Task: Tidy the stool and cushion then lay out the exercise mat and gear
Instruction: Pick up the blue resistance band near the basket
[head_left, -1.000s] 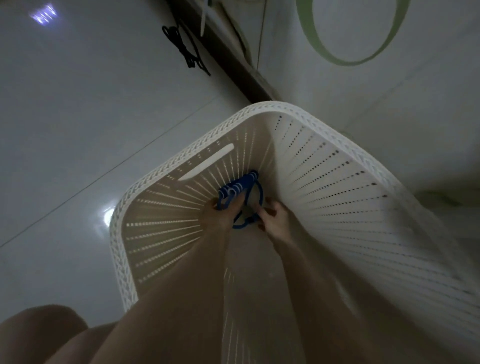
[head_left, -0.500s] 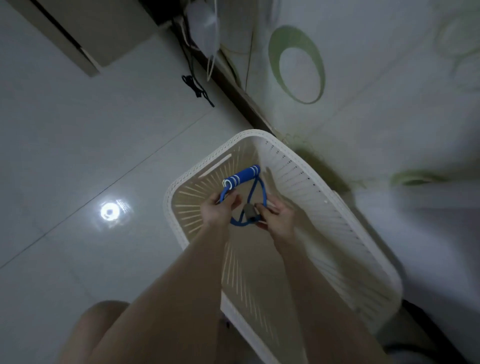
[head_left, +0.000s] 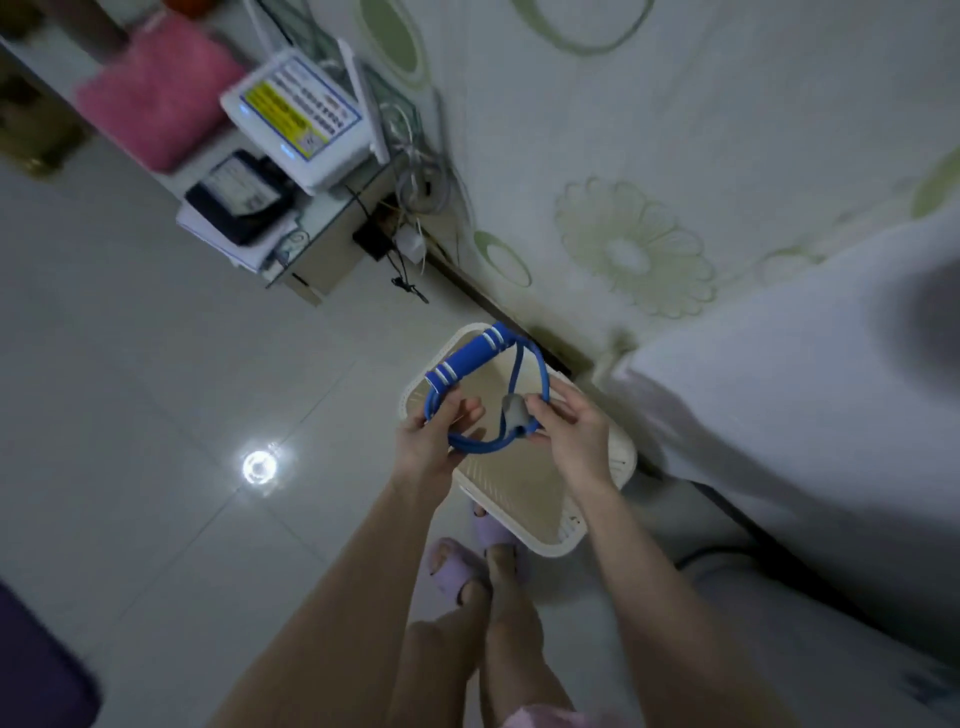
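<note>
Resistance band (head_left: 480, 358) held above basket (head_left: 550, 550) | left grip (head_left: 431, 441) and right grip (head_left: 576, 431) both curled round its tube | mat layout, gear placing likely pending

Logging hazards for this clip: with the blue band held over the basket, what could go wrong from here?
The right hand only pinches the resistance band near its grey joint, so it may slip and drop into the basket. The basket stands close by the slippers in dim light; turning away could mean a stumble.
</note>
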